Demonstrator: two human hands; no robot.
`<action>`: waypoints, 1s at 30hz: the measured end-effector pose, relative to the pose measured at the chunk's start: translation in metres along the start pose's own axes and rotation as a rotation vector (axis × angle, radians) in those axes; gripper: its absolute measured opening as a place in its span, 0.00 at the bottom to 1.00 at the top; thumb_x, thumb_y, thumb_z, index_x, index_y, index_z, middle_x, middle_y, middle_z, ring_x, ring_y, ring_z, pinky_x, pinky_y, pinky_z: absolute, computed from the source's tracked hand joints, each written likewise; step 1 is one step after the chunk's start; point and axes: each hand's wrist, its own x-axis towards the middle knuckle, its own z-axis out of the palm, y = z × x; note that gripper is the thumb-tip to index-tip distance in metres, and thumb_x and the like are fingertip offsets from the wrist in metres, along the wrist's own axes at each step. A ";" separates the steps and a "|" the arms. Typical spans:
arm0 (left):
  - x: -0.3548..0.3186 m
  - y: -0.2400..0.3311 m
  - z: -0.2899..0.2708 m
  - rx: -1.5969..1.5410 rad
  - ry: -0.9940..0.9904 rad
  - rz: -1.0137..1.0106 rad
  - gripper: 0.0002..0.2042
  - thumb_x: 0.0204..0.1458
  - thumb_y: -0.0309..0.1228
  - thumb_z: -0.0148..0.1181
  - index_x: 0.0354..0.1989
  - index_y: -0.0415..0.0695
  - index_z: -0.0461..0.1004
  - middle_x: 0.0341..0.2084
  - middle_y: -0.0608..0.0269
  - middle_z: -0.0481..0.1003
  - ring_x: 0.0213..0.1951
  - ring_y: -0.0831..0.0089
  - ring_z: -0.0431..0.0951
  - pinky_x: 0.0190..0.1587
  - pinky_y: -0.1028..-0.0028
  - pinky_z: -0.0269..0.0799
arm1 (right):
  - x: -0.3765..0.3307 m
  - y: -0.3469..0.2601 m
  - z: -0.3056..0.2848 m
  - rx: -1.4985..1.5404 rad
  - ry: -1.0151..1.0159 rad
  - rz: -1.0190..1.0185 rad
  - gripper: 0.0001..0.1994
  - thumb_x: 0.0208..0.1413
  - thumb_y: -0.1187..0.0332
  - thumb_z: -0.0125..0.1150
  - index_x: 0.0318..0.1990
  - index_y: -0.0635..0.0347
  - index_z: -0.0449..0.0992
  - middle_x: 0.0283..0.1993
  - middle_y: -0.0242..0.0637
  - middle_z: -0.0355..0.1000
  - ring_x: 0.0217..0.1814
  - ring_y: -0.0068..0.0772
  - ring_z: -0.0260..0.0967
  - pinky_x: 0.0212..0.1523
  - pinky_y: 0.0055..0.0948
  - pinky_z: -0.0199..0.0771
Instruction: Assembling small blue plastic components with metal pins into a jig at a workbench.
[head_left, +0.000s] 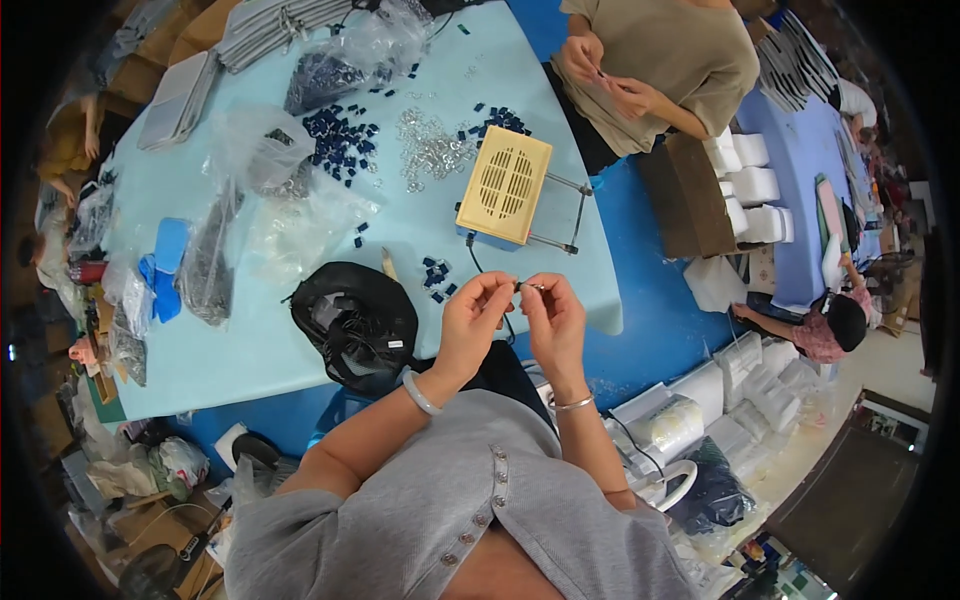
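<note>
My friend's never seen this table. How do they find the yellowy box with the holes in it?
Start with the big pale-blue table. At its right side, just beyond the person's left hand and right hand, sits the cream box. Its slotted top and chunky shape set it apart from the tiny dark-blue pieces scattered beside it.

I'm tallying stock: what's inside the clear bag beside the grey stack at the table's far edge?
Small dark blue pieces show through the clear bag; whatever lies deeper is covered by them.

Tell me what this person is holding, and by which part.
A tiny dark piece, in the pinching grip of the left hand and right hand; too small to tell which part of it.
</note>
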 end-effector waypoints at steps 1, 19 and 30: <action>0.001 0.000 0.002 -0.015 -0.002 -0.013 0.08 0.56 0.29 0.52 0.40 0.39 0.72 0.28 0.70 0.72 0.26 0.85 0.68 0.25 0.86 0.60 | 0.006 0.002 -0.010 -0.017 0.003 0.010 0.04 0.55 0.74 0.55 0.35 0.66 0.70 0.29 0.30 0.69 0.30 0.15 0.63 0.32 0.16 0.66; -0.007 -0.034 -0.051 0.015 -0.016 -0.309 0.10 0.57 0.30 0.50 0.42 0.38 0.72 0.31 0.65 0.73 0.28 0.84 0.67 0.30 0.84 0.62 | 0.154 0.082 -0.097 -1.005 -0.063 -0.311 0.04 0.49 0.73 0.58 0.30 0.62 0.69 0.25 0.43 0.69 0.29 0.46 0.67 0.29 0.38 0.67; -0.005 -0.041 -0.055 -0.017 0.002 -0.327 0.10 0.57 0.31 0.50 0.42 0.39 0.72 0.31 0.67 0.73 0.28 0.85 0.67 0.30 0.85 0.62 | 0.155 0.081 -0.096 -1.067 -0.111 -0.338 0.04 0.48 0.74 0.57 0.30 0.62 0.68 0.26 0.43 0.69 0.30 0.47 0.67 0.29 0.39 0.67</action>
